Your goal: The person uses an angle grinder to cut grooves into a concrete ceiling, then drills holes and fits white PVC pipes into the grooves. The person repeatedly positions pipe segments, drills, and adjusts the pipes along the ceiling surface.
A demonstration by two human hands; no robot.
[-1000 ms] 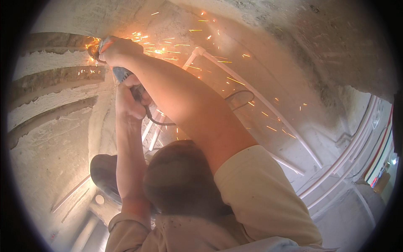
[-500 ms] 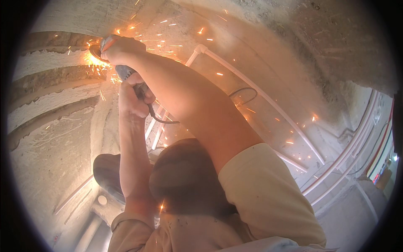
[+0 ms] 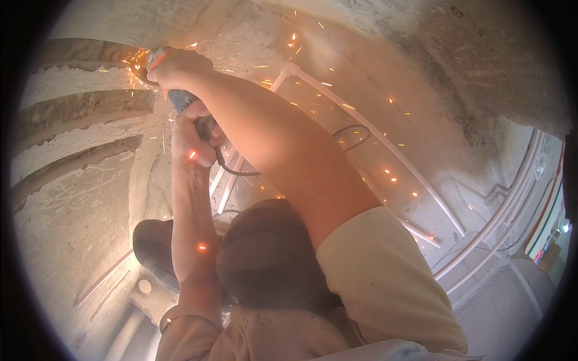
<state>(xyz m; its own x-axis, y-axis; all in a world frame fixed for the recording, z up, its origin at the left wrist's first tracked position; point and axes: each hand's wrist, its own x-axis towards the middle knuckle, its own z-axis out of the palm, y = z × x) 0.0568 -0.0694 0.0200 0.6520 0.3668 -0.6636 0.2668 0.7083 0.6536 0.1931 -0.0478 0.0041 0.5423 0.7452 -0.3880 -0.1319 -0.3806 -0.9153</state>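
Note:
An angle grinder [image 3: 180, 100] with a dark blue-grey body is held against the grooved wall at the upper left. My left hand [image 3: 194, 143] is closed round the rear of its body, where a black cord [image 3: 232, 171] comes out. Over the front end my right hand [image 3: 179, 67] is closed, and a bit of orange shows by its fingers. The grinder's disc [image 3: 140, 73] is partly hidden behind that hand. Orange sparks fly from the disc at the wall, some drifting over my left wrist and forearm.
The wall carries long curved grooves [image 3: 84, 108] between pale strips. White pipes [image 3: 367, 129] joined at an elbow lie behind my right arm, and more pipes [image 3: 487, 210] run along the right. Dark-clothed knees [image 3: 265, 253] are below my arms. Dust hazes the air.
The bright burst of sparks at the disc has shrunk and sits slightly higher. Both hands and the grinder have shifted a little up and right. Glowing sparks now show over my left forearm.

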